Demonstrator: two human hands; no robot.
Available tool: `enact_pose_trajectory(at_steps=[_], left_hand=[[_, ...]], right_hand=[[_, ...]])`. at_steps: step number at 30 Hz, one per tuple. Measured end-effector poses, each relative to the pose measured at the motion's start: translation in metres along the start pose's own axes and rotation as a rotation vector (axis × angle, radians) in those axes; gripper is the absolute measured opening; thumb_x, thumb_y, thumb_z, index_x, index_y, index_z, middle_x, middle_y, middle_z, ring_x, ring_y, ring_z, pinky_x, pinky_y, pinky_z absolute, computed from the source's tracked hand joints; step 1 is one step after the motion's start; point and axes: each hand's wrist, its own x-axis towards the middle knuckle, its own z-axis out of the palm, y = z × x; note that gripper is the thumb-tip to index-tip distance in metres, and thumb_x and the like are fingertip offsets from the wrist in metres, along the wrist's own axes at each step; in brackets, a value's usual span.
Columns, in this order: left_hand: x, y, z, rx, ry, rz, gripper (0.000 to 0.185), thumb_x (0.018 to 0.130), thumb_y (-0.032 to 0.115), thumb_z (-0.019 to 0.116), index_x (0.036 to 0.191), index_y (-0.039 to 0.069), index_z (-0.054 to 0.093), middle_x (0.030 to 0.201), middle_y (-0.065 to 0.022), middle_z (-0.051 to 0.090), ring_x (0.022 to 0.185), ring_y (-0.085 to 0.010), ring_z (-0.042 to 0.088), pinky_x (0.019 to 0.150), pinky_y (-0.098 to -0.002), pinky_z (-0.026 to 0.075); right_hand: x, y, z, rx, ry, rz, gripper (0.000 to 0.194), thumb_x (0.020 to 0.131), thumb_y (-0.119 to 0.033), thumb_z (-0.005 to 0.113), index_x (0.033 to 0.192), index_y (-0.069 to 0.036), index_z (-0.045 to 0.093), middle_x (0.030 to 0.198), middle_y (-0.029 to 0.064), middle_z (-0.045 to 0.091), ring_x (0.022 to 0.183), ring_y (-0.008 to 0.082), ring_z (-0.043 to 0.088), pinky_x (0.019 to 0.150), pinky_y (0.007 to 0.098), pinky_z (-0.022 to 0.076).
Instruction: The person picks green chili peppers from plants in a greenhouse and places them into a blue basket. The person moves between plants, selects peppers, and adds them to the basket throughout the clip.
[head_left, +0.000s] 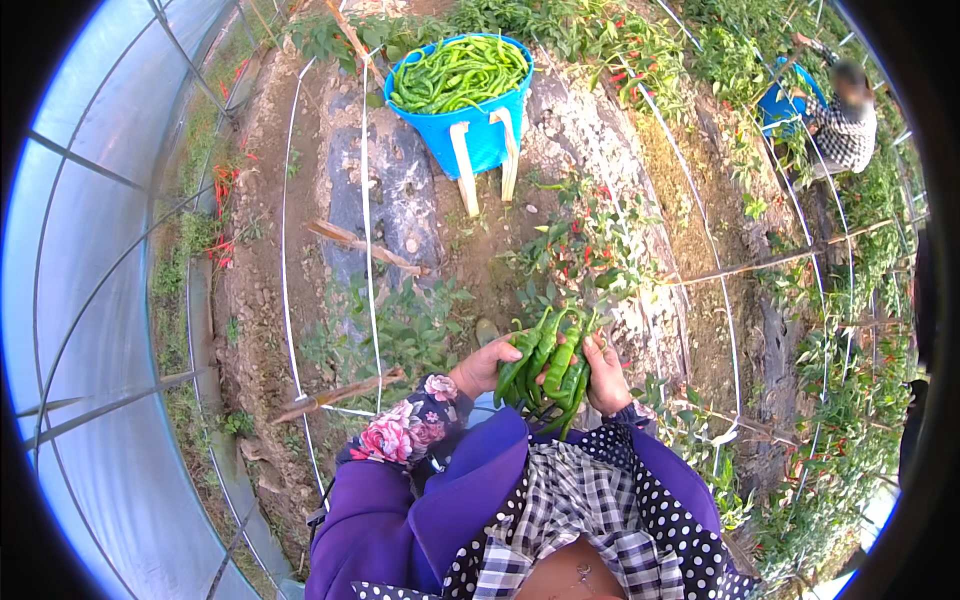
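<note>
A bunch of long green chili peppers (546, 364) is held between my two hands, close to my chest, with most stems pointing away from me. My left hand (607, 375) grips the bunch from the right side, and my right hand (487, 365) grips it from the left side. The palms and several fingertips are hidden behind the peppers. Farther ahead stands a blue woven basket (476, 139) with pale straps, heaped with green peppers (461, 73).
Pepper plants (600, 247) with red and green fruit grow ahead and to the right. White strings (367, 187) and wooden sticks (367, 246) cross the rows. A plastic greenhouse wall (97, 247) curves at left. A person (847, 135) crouches at upper right by a blue container (784, 101).
</note>
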Motion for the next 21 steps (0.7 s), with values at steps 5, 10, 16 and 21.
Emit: enact_pose_trajectory(at_steps=[5,10,16,21], left_hand=[[-0.017,0.135,-0.034,0.025,0.170,0.102,0.079,0.074,0.028,0.059,0.143,-0.002,0.035,0.138,-0.0238,0.047,0.114,-0.0303,0.057,0.100,-0.0378,0.045],[-0.010,0.238,-0.070,0.067,0.160,0.167,0.078,0.074,0.035,0.058,0.142,0.000,0.038,0.128,-0.0207,0.053,0.087,-0.0227,0.057,0.084,-0.0335,0.048],[0.017,0.378,-0.129,0.192,0.240,0.386,0.077,0.074,0.040,0.055,0.137,-0.002,0.043,0.137,-0.0258,0.047,0.083,-0.0187,0.056,0.078,-0.0282,0.047],[0.043,0.497,-0.211,0.269,0.385,0.480,0.073,0.073,0.034,0.063,0.133,-0.003,0.047,0.135,-0.0239,0.050,0.097,-0.0234,0.059,0.082,-0.0324,0.049]], right_hand=[[0.109,-0.017,0.092,-0.347,-0.126,-0.071,0.034,0.102,-0.027,0.048,0.124,-0.001,0.051,0.111,0.0052,0.061,0.099,0.0130,0.057,0.088,0.0289,0.0473],[0.205,-0.048,0.162,-0.665,-0.128,-0.310,0.036,0.097,-0.021,0.058,0.122,0.004,0.053,0.106,0.0076,0.065,0.096,0.0124,0.057,0.088,0.0288,0.0464],[0.350,-0.082,0.204,-0.656,-0.173,-0.139,0.038,0.091,-0.021,0.065,0.118,0.005,0.055,0.096,0.0069,0.065,0.085,0.0115,0.058,0.078,0.0285,0.0488],[0.512,-0.149,0.204,-0.494,-0.051,-0.011,0.039,0.090,-0.024,0.067,0.112,0.007,0.057,0.093,0.0089,0.067,0.077,0.0138,0.061,0.072,0.0280,0.0510]])
